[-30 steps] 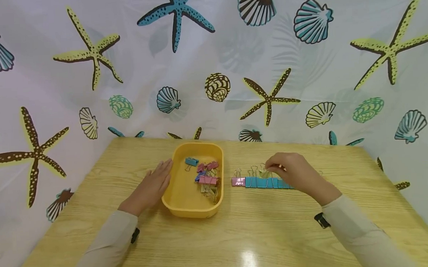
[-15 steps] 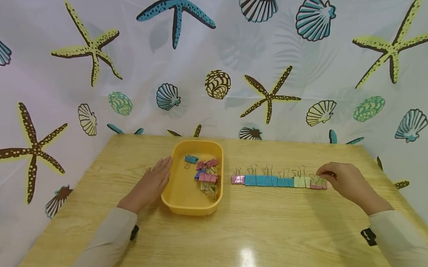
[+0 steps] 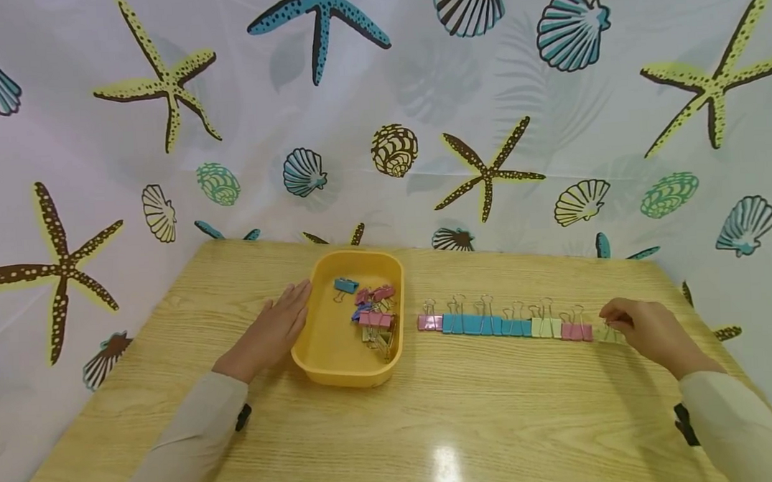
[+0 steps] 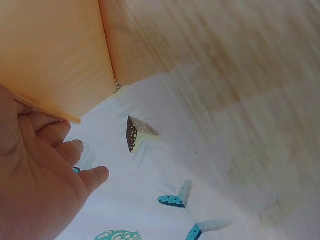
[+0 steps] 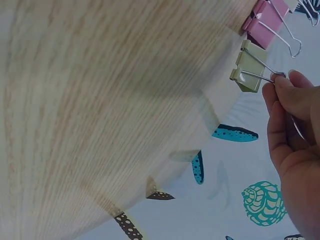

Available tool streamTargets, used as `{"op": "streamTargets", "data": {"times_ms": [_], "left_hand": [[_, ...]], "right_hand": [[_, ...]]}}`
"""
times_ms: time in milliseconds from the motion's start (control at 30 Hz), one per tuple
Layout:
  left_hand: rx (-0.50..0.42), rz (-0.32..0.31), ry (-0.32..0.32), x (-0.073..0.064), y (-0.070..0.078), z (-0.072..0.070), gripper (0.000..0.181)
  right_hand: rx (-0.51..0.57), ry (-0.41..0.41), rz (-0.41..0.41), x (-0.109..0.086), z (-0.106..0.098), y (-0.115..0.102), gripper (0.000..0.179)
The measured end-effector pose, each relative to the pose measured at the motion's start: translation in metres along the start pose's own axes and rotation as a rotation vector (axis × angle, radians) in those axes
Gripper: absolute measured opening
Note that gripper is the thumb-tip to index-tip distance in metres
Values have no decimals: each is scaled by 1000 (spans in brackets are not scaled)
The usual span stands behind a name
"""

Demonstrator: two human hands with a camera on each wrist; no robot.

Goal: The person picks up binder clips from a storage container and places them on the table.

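Observation:
With thumb and fingers, my right hand (image 3: 650, 336) pinches the wire handles of a pale yellow binder clip (image 5: 251, 67). That clip stands on the table at the right end of a row, beside a pink binder clip (image 3: 577, 332). Further left in the row come another pale yellow clip (image 3: 546, 327), several blue clips (image 3: 483, 325) and a pink clip (image 3: 430, 322), handles up. My left hand (image 3: 269, 339) rests with extended fingers against the left side of a yellow plastic tray (image 3: 349, 378); in the left wrist view its fingertips touch the tray's rim.
Inside the tray lie loose pink, dark blue and yellowish binder clips (image 3: 375, 319), heaped to the right, and one blue clip (image 3: 345, 285) apart from them. A white curtain (image 3: 352, 206) printed with shells and starfish hangs behind the wooden table (image 3: 497, 416).
My right hand has carried the pale yellow clip rightward over the row, then down to its right end beside the pink clip. The left hand has stayed at the tray.

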State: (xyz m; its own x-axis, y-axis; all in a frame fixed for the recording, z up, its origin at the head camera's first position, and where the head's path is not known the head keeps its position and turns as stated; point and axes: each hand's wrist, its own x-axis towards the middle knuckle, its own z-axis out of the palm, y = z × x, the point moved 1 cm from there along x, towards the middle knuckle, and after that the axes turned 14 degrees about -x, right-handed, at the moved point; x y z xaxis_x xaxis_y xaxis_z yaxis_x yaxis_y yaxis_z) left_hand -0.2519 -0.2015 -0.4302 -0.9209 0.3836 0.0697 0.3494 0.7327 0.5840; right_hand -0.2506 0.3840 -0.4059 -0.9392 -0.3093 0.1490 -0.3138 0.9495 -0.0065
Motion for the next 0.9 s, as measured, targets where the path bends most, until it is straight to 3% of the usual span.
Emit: {"op": "streamTargets", "data": {"times_ms": [433, 900], "left_hand": [[0, -3, 4, 0, -1, 0, 54], [-11, -16, 1, 0, -1, 0, 54]], "right_hand": [[33, -3, -1, 9, 13, 10, 29], [17, -13, -15, 13, 18, 9, 22]]}}
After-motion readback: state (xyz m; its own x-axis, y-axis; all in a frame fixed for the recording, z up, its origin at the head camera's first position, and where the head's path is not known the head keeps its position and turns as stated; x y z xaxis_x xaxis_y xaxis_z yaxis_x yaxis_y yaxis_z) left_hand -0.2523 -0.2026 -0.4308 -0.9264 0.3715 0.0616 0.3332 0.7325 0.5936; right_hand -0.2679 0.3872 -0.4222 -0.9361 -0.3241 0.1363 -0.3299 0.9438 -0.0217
